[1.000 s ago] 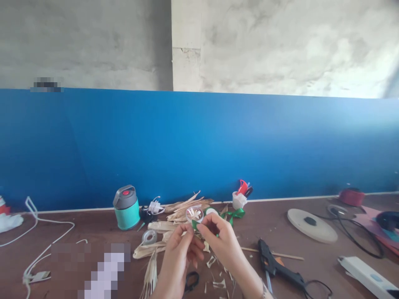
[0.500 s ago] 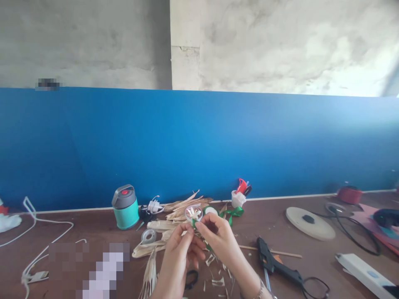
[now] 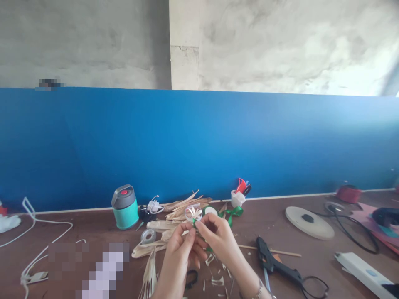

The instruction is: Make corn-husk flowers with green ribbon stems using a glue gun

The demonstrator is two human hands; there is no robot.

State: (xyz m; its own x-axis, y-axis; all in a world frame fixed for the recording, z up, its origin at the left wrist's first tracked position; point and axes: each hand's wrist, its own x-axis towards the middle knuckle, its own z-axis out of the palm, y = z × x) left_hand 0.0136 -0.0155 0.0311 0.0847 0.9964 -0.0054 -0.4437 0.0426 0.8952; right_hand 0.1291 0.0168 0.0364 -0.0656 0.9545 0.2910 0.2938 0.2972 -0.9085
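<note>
A small pale flower (image 3: pixel 194 213), apparently made of husk strips with green wrapping at its base, stands up between my fingertips. The thumb and forefinger of my left hand (image 3: pixel 181 251) pinch it low from the left. From the right, my right hand (image 3: pixel 220 236) pinches the green part, its other fingers curled. Most of the stem is hidden by my fingers. Dried corn husks (image 3: pixel 157 225) lie just behind and left of my hands. Close behind the flower are a roll of green ribbon (image 3: pixel 210 210) and a loose green ribbon end (image 3: pixel 235 212).
A hot glue gun (image 3: pixel 277 263) and a thin wooden stick (image 3: pixel 285 252) lie to the right. At the left stand a turquoise food jar (image 3: pixel 125 212) and a tape roll (image 3: pixel 148 236). Husk scraps (image 3: pixel 218 281) litter the table below my hands. A blue partition (image 3: pixel 199 141) rises behind.
The flower sits slightly lower and its petals have turned a little between my fingertips. Both hands keep their pinch almost in place.
</note>
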